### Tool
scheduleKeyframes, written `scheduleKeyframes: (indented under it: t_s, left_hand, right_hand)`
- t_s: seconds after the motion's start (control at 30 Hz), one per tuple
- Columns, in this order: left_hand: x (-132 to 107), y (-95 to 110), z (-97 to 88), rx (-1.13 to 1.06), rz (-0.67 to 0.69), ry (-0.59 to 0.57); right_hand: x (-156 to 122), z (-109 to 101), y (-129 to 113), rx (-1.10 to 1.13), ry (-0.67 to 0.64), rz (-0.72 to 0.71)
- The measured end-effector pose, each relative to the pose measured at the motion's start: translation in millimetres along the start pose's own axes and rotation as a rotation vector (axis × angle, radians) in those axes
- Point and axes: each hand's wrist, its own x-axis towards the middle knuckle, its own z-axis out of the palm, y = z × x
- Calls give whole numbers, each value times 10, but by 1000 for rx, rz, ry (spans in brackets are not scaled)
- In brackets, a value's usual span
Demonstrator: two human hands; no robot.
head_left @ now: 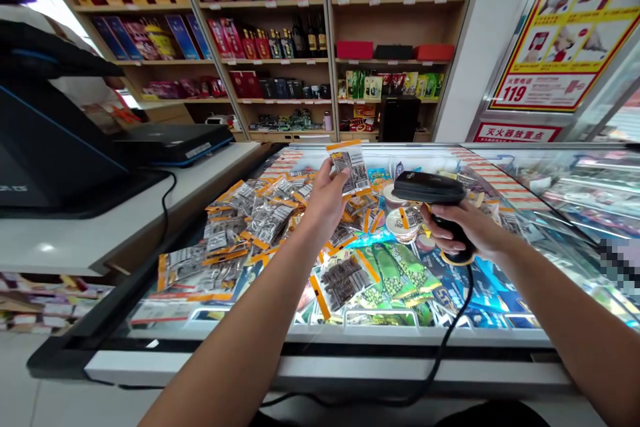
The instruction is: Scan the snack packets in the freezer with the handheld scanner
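Observation:
My left hand (327,197) holds up a small snack packet (350,167) with an orange top edge and a barcode label facing me. My right hand (463,230) grips a black handheld barcode scanner (430,190) whose head points left toward the packet, a short gap apart. The scanner's black cable (453,333) hangs down over the front of the glass-topped freezer (320,337). Below both hands, several similar orange-edged packets (250,220) lie piled on the glass lid.
Green snack bags (400,273), dark packets (343,280) and small round cups (403,223) also lie on the lid. A white counter (100,233) with a black till screen (45,147) stands at left. Shelves of boxes and bottles (280,33) line the back wall.

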Motion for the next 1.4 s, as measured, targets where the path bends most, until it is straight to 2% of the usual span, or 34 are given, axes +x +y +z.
scheduleKeyframes:
  t_s: [0.27,0.4,0.5,0.6,0.7,0.83,0.93,1.03,1.07,1.1,1.13,1.17,1.2,1.23,1.27,1.3,1.33,1.4]
  left_hand:
    - [-50,57,11,13,68,-15]
    - [-5,13,-6,0,53,0]
    - [76,-58,-66,63,112,27]
    - [151,-104,-215,236,155,117]
    - [175,-112,-438,520,137,234]
    - [174,-167,-693,968,89,227]
    - [158,-191,-714,1154,125,243]
    - [55,-59,-549,1152,254,242]
    - [-10,23,-463,1125,303,186]
    - [-90,116,-369,1094,333,80]
    - [-182,212,-276,1060,333,-77]
    - [-280,303,-189,1018,300,-319]
    - [-377,383,-112,964,234,-625]
    - [-468,447,-50,916,147,-872]
    - [-545,492,-3,882,66,-1055]
    - [-604,520,29,872,-2,-1170]
    - [-643,533,48,893,-49,-1212]
    - [-669,532,57,1000,-120,-1171]
  right_hand:
    - [4,-11,17,-1,11,34]
    - [3,3,33,7,13,31]
    - [-4,-5,31,45,13,18]
    - [-10,-27,-17,90,70,-24]
    - [-16,-72,-107,121,163,-71]
    - [-42,-179,-230,178,267,-117]
    - [-74,-248,-282,174,297,-110]
    - [-93,-273,-293,179,278,-103]
    - [-93,-277,-290,190,265,-103]
    - [-90,-281,-285,205,251,-108]
    - [-83,-287,-279,223,233,-115]
    - [-75,-296,-274,241,209,-124]
    - [-66,-307,-271,260,182,-133]
    - [-58,-319,-269,278,152,-141]
    - [-51,-330,-269,296,121,-148]
    - [-48,-339,-272,309,96,-152]
    - [-46,-346,-277,314,83,-152]
    - [-47,-351,-287,311,85,-147]
